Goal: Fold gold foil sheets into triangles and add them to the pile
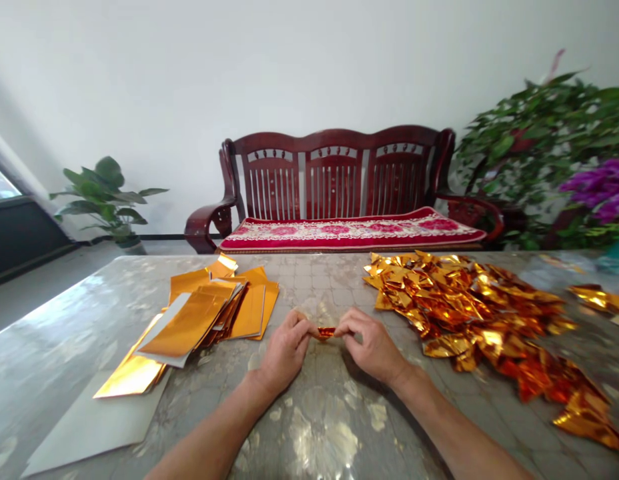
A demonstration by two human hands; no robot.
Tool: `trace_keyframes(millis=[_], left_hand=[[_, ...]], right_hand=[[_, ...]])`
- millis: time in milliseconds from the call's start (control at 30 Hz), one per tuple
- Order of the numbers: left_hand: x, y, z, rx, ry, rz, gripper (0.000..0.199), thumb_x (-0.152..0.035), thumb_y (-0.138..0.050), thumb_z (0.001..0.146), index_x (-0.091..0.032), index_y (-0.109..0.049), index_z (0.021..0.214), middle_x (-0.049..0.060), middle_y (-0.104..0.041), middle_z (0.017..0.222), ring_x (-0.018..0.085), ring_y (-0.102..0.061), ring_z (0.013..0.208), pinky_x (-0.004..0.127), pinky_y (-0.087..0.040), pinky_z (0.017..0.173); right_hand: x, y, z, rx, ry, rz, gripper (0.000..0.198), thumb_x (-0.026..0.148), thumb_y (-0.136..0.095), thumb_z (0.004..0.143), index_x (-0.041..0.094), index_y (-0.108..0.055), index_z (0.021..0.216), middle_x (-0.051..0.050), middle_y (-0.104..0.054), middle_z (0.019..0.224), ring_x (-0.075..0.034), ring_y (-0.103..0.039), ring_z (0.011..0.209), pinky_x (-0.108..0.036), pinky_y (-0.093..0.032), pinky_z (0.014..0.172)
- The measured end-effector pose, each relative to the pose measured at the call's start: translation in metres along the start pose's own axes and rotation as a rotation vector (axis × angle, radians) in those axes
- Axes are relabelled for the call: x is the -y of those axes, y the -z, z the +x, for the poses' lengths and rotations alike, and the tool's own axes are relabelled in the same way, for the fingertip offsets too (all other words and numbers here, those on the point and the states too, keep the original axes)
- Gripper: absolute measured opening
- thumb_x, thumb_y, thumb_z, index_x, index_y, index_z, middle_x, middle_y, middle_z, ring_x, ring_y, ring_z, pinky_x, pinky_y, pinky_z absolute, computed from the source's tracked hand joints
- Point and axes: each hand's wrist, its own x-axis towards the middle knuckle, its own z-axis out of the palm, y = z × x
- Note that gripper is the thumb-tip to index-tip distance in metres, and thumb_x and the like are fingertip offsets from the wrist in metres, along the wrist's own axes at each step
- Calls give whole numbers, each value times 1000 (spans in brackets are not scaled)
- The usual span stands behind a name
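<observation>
Between my two hands, over the middle of the table, is a small folded piece of gold foil paper point(326, 332). My left hand point(288, 347) pinches its left end between thumb and fingers. At the right end, my right hand point(368, 343) grips it the same way. My fingers hide both ends of the piece. To the left lies a loose stack of flat gold foil sheets point(189, 323), some showing their pale backs. A wide heap of folded gold foil pieces point(454, 307) spreads over the right side.
The table point(309, 427) has a glossy patterned cover. A pale grey sheet point(97, 423) lies at its left front. Clear plastic point(559, 270) sits at the far right. Beyond are a dark red wooden bench point(334, 180), a potted plant point(107, 197) and purple flowers point(602, 190).
</observation>
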Motion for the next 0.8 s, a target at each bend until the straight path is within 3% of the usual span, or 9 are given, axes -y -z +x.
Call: trace_keyframes(millis=[167, 333, 500, 567, 667, 800], left_hand=[[-15, 1, -4, 12, 48, 67, 11, -17, -55, 93, -21, -64, 89, 1, -58, 91, 13, -58, 86, 23, -44, 80], [-24, -3, -2, -31, 142, 125, 18, -23, -53, 94, -21, -60, 77, 0, -59, 83, 13, -58, 79, 24, -43, 77], [-18, -8, -1, -98, 191, 96, 14, -17, -58, 86, -21, -56, 73, -1, -58, 80, 13, -57, 77, 23, -42, 73], [-14, -10, -1, -135, 214, 68, 12, -15, -58, 83, -21, -54, 73, -2, -57, 78, 13, -56, 75, 22, -42, 71], [-8, -12, 1, -196, 264, -1, 11, -10, -56, 80, -21, -55, 77, -3, -58, 75, 12, -56, 72, 22, -43, 69], [-4, -14, 5, -227, 356, -78, 14, -9, -56, 77, -20, -62, 82, -2, -61, 79, 12, -58, 71, 21, -44, 68]], right_hand=[[5, -5, 2, -71, -134, -37, 20, 17, -57, 85, 19, -62, 65, -2, -61, 73, -14, -58, 70, -25, -42, 67], [9, -16, 4, -162, -233, -115, 23, 21, -61, 81, 20, -55, 59, 0, -58, 69, -14, -56, 67, -25, -39, 65], [9, -29, 4, -183, -339, -142, 9, 13, -58, 73, 21, -55, 73, 2, -60, 70, -15, -56, 67, -25, -39, 63], [7, -33, 4, -184, -373, -114, 17, 10, -54, 71, 21, -57, 84, 2, -61, 73, -16, -58, 69, -25, -41, 63], [4, -38, 4, -190, -334, -99, 24, 8, -50, 71, 20, -60, 89, 0, -62, 77, -17, -59, 73, -26, -43, 67], [5, -40, 6, -210, -239, -117, 22, 7, -48, 73, 20, -64, 82, -3, -62, 83, -18, -59, 79, -28, -46, 71]])
